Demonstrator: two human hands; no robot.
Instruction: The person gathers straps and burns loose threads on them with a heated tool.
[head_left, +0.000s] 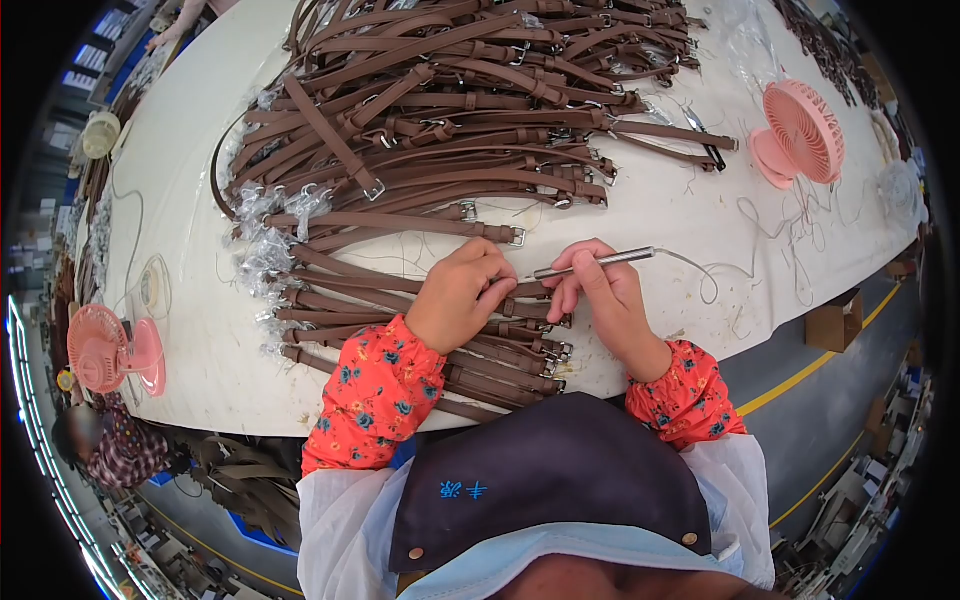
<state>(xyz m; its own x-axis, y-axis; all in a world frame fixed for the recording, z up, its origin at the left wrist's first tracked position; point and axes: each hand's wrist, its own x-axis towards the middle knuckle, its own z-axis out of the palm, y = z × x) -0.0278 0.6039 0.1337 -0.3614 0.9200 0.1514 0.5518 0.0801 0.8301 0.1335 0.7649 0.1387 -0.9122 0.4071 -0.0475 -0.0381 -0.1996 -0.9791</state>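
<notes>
Many brown belts (400, 225) with silver buckles lie side by side and heaped on the white table. Over the buckle ends of the nearer belts, my left hand (465, 295) is closed, thumb against fingers, on the end of a brown belt; the hand hides most of that part. My right hand (605, 300) holds a slim metal pen-like tool (600, 262) with a thin cord at its rear. The tool's tip points left, close to my left fingertips. Crumpled clear plastic wrap (265, 255) covers the belts' left ends.
A pink fan (800, 130) stands on the table at the right, with loose threads and a cord beside it. Another pink fan (100, 350) is at the left edge. A cardboard box (835, 320) sits beyond the right edge. A person (115, 440) is at the lower left.
</notes>
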